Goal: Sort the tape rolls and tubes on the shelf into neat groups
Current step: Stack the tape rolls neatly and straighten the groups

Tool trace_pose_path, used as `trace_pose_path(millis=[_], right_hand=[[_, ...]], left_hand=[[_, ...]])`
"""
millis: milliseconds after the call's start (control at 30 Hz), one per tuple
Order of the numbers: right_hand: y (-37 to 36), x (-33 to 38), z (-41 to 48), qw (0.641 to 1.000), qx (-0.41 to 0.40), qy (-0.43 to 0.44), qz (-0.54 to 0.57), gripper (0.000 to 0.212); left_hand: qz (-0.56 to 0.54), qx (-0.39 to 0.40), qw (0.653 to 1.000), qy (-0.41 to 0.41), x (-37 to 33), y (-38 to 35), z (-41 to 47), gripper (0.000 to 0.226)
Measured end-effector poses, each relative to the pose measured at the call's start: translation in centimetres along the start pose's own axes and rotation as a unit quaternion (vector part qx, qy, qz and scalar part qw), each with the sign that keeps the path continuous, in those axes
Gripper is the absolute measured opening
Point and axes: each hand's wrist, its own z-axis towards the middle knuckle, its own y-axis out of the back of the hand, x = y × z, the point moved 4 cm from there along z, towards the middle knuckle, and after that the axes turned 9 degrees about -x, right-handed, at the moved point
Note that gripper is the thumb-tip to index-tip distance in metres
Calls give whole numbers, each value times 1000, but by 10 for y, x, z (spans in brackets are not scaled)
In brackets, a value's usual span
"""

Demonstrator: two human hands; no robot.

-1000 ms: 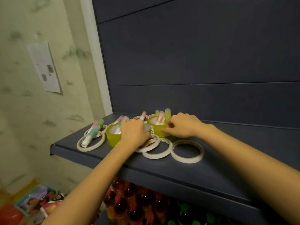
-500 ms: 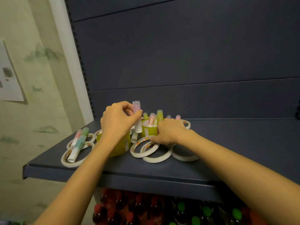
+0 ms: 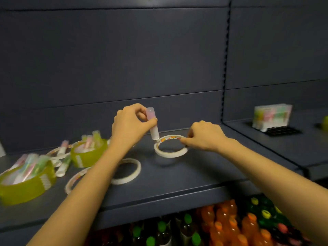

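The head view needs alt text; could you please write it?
The left hand holds a pink-capped tube next to a white tape ring, whose rim the right hand pinches, on a dark shelf. Yellow tape rolls sit left.

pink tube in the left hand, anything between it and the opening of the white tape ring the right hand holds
Nothing visible. The left hand holds the pink tube with its lower end at the left rim of the white tape ring. The ring's opening shows only shelf, and the right hand pinches just the right rim.

No lettering is legible; print on the white tape roll (image 3: 170, 155) and the yellow-green roll (image 3: 88, 158) is blurred
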Motion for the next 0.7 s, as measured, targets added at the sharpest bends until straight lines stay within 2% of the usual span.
trace_pose_path(millis=[367, 700], right_hand=[[76, -238, -100, 984, -42, -139, -99, 46], [107, -368, -147, 973, -43, -186, -130, 45]], left_hand=[[-98, 137, 985, -34, -158, -175, -60, 13], [-70, 116, 990, -39, -222, -264, -81, 18]])
